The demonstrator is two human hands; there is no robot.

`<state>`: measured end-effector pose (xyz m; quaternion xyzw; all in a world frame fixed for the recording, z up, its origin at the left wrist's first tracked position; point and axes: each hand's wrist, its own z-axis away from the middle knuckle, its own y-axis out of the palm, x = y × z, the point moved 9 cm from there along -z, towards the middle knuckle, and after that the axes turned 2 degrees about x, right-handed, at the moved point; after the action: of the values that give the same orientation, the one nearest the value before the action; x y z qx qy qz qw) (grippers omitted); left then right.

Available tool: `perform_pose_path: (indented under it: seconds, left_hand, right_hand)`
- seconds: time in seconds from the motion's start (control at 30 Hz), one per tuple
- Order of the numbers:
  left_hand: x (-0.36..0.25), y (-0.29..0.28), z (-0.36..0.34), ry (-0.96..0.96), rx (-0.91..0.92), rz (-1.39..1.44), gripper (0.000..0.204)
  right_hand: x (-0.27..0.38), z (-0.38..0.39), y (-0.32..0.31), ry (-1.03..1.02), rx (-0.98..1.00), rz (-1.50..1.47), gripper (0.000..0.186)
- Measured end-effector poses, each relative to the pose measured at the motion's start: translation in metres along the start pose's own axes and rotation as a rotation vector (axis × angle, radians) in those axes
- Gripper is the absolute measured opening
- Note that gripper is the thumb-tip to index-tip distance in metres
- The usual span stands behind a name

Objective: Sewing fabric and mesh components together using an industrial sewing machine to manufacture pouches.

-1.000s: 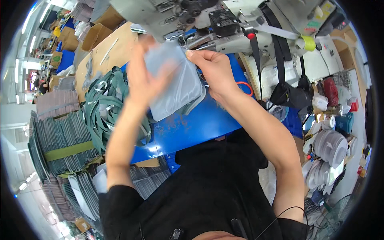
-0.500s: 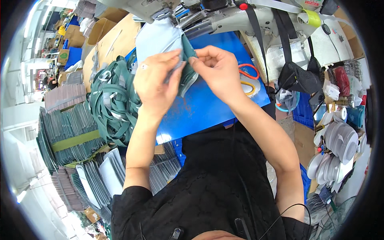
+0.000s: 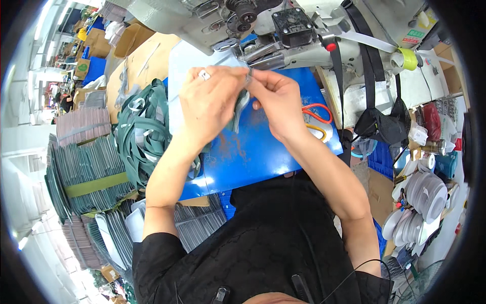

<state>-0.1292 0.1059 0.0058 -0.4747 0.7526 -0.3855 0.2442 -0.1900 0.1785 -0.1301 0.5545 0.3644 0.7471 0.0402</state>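
Observation:
A pale grey-blue fabric piece lies under the head of a sewing machine, its dark green side partly hidden by my hands. My left hand, with a ring on one finger, rests over the piece, fingers closed on its right edge. Against those fingertips, the thumb and forefinger of my right hand pinch the same edge near the machine's metal guide. Below the fingers a green and grey fold of the piece hangs over the blue table top. My fingers hide the exact spot being gripped.
A tangled heap of green straps lies left of my left forearm. Scissors with red and yellow handles lie to the right. Banded stacks of fabric pieces stand at the left. Black straps hang by the machine; white reels are far right.
My left hand has come rightward, its fingertips now meeting my right hand's at the fabric edge. Less of the green side shows. The view has shifted, and more of the machine is visible.

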Motion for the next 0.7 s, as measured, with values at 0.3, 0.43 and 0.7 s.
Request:
perform_pose_path:
  seconds: [0.3,0.43,0.7]
  left_hand:
    - [-0.012,0.014,0.063,-0.277,-0.286,0.325,0.022]
    - [0.032,0.051,0.090,-0.728,-0.150,0.414,0.031]
    - [0.110,0.069,0.072,-0.862,0.393,1.174,0.041]
  right_hand:
    - [0.008,-0.020,-0.002,-0.119,-0.215,-0.072,0.020]
    - [0.010,-0.021,0.002,-0.115,-0.197,-0.030,0.019]
    - [0.017,-0.014,-0.004,-0.039,-0.210,0.167,0.026]
